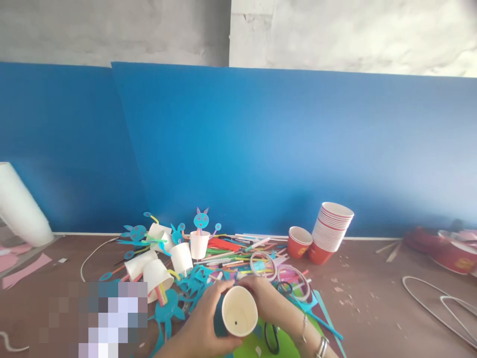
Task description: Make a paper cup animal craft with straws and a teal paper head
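Note:
A paper cup [239, 312] is tipped so that its mouth faces me. Its inside is pale, with a small dark hole low in it, and a dark blue-green patch covers its left outer side. My left hand [210, 318] wraps round that side, thumb below and fingers above. At the upper right, my right hand [266, 298] curls against the cup, its fingertips hidden behind it. Below the hands lies a green sheet [288, 343] with a dark scissor handle [272, 338] on it. Blue paper cutouts [196, 278] are heaped to the left.
White cups with blue paper figures [201, 221] stand or lie behind left. Coloured straws and pens [231, 253] spread along the blue partition [261, 149]. Tape rolls [263, 265], a red cup [299, 242] and a cup stack [331, 228] are right. White cables [436, 283] cross the table.

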A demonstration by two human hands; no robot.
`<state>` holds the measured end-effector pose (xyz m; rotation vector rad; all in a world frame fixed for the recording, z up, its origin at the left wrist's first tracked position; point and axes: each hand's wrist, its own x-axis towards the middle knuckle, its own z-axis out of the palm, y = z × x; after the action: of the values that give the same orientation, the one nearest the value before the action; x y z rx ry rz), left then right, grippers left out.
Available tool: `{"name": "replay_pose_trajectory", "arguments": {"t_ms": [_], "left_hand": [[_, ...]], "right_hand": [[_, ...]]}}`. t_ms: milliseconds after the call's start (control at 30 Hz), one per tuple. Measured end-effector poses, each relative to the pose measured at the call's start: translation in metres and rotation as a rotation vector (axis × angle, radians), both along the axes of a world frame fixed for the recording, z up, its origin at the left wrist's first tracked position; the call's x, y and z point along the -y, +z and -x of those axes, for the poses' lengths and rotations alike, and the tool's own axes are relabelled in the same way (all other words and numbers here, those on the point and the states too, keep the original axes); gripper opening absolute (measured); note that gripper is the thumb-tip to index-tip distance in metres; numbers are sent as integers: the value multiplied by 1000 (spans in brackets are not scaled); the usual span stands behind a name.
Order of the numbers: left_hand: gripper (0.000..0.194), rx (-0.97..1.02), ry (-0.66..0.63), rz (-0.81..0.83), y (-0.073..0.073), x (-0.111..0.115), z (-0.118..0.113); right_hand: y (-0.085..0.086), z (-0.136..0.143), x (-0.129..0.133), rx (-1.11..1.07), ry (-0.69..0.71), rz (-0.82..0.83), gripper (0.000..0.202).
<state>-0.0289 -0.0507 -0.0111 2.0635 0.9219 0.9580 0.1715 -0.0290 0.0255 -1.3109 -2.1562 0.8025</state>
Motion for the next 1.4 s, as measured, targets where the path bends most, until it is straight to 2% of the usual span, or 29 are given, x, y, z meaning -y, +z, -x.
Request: {"name": "replay_pose_trajectory", "arguments": {"t_ms": [100,167,233,300,367,400,533,667,800,900,967,1033,1100,1233,1300,1400], "left_hand": [[64,-22,-66,-93,4,-2,1],[63,-16,-86,-135,4,-4,4],[68,23,-109,-140,3,-6,8],[66,82,-115,-122,-1,-6,11],[57,140,-78,-83,-5,-7,12],[54,171,-50,-59,-7,-7,12],[49,341,83,58,-11,-12,8],[47,462,225,159,-7,-18,2],[42,471,266,177,-3,-16,-3],[37,460,291,197,-3,-14,-6],[35,467,304,211,-3,-15,-7],[35,481,315,235,-2,-18,-8],[36,489,345,289,2,-24,-9],[43,554,374,447,20,-36,-17],[47,635,365,475,32,-40,-25],[43,726,313,552,43,-45,-38]], "right_hand": [[-5,4,0,45,74,-19,12],[-9,4,-1,51,70,-19,13],[-9,0,-5,60,-4,-30,19],[-4,-6,-13,141,-151,-63,26],[3,-10,-27,337,-284,-110,30],[7,-10,-36,381,-301,-129,30],[15,-4,-74,512,-262,-112,27],[11,7,-100,664,-194,-22,13],[8,14,-109,757,-133,14,30],[10,15,-109,774,-87,-10,31],[13,13,-106,756,-69,-52,23],[19,9,-101,714,-70,-112,11],[27,4,-91,651,-92,-182,13],[40,0,-62,515,-144,-295,15],[41,3,-46,369,-154,-364,11],[36,6,-29,172,-166,-465,10]]}}
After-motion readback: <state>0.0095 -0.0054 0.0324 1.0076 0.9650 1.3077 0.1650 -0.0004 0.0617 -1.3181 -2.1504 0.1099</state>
